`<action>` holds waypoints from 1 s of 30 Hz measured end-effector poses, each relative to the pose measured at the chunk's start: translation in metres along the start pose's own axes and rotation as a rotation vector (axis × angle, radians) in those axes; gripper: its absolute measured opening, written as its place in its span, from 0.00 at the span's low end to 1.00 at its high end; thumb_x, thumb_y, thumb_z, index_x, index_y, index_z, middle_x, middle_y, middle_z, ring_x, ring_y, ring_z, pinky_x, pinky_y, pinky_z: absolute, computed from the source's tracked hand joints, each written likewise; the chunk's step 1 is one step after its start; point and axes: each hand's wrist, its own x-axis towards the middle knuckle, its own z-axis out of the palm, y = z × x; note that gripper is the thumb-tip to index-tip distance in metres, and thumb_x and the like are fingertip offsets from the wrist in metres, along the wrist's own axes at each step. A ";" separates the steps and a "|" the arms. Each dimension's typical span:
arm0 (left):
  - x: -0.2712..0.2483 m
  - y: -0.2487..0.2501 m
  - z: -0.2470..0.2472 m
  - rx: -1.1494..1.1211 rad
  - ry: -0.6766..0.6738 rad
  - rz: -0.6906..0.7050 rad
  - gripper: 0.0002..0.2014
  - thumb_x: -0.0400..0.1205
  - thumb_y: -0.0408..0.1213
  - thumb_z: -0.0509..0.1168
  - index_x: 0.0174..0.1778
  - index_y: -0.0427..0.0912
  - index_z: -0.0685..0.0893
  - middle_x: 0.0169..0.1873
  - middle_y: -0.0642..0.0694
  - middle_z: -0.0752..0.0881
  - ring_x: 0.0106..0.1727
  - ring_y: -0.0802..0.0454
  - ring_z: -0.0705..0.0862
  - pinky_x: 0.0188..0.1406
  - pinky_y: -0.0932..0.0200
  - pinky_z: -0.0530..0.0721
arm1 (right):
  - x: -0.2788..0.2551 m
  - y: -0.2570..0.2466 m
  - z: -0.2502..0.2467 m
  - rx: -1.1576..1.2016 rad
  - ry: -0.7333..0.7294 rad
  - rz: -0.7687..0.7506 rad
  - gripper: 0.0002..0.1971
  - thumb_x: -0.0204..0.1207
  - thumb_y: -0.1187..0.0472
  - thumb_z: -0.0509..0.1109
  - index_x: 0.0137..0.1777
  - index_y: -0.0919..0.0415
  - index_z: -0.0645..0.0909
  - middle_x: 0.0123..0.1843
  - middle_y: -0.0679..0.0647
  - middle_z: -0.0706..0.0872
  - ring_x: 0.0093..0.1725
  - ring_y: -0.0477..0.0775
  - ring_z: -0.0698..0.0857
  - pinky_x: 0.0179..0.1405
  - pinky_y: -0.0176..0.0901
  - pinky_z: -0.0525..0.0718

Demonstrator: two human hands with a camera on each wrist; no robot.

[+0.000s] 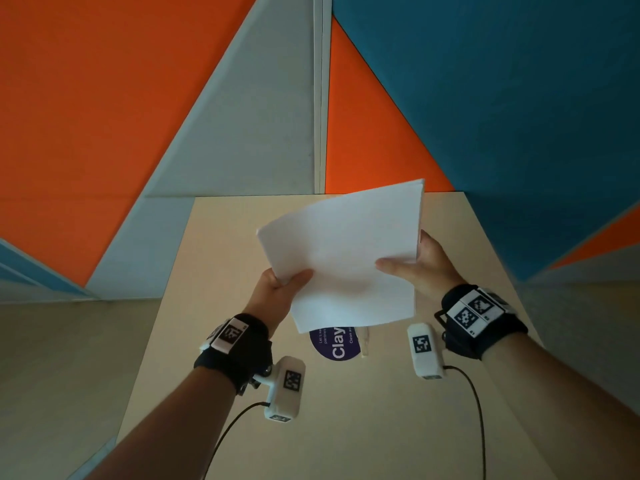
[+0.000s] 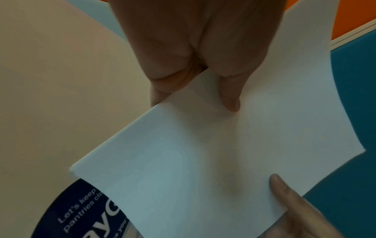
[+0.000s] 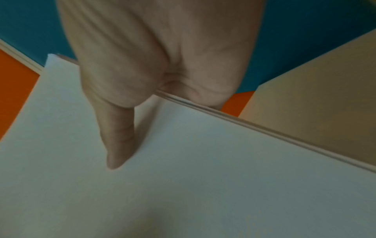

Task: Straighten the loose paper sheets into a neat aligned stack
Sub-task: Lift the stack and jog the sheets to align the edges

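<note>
Both forearms reach in from the near edge, each with a wrist band and a small white camera on a cable. Going left to right: the left hand (image 1: 280, 289) grips the sheets (image 1: 346, 258) at their left edge, thumb curled over the top face and the other fingers hidden underneath. Held between both hands, the sheets are lifted off the desk (image 1: 398, 427) and tilted, far corner up. Below their near edge a dark blue round sticker (image 1: 334, 348) lies flat on the desk, half covered from view. The right hand (image 1: 424, 266) pinches the right edge, thumb (image 3: 116, 145) flat on top and fingers behind.

From the right wrist view the edge shows several separate lines (not one flush face), so the sheets are gathered but probably not yet squared.

Risks from here, as I judge it: with only the two side edges held, the middle bows, and tapping on the desk with a tight pinch would keep the offset locked in. Loosen too far and inner sheets could slide out or fan. Coming down tilted could crumple a corner.
</note>
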 end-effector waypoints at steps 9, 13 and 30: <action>-0.008 0.033 -0.022 -0.005 0.066 0.199 0.26 0.67 0.34 0.80 0.62 0.51 0.84 0.58 0.47 0.89 0.58 0.52 0.88 0.60 0.52 0.85 | 0.001 -0.007 -0.012 -0.326 0.044 -0.034 0.13 0.72 0.59 0.79 0.55 0.60 0.89 0.52 0.51 0.92 0.54 0.53 0.89 0.57 0.42 0.81; -0.010 0.064 -0.035 0.363 0.130 0.417 0.30 0.66 0.42 0.81 0.64 0.55 0.81 0.63 0.56 0.86 0.68 0.60 0.81 0.72 0.57 0.75 | 0.000 -0.034 -0.023 -0.521 0.020 -0.098 0.14 0.73 0.57 0.78 0.54 0.65 0.89 0.51 0.56 0.92 0.51 0.58 0.88 0.54 0.44 0.83; -0.003 0.044 -0.023 0.040 -0.034 0.139 0.05 0.79 0.31 0.70 0.45 0.42 0.90 0.39 0.50 0.93 0.39 0.52 0.91 0.41 0.58 0.89 | -0.005 0.020 -0.034 -0.172 0.411 -0.017 0.64 0.49 0.57 0.90 0.83 0.44 0.53 0.83 0.51 0.62 0.82 0.52 0.63 0.81 0.60 0.65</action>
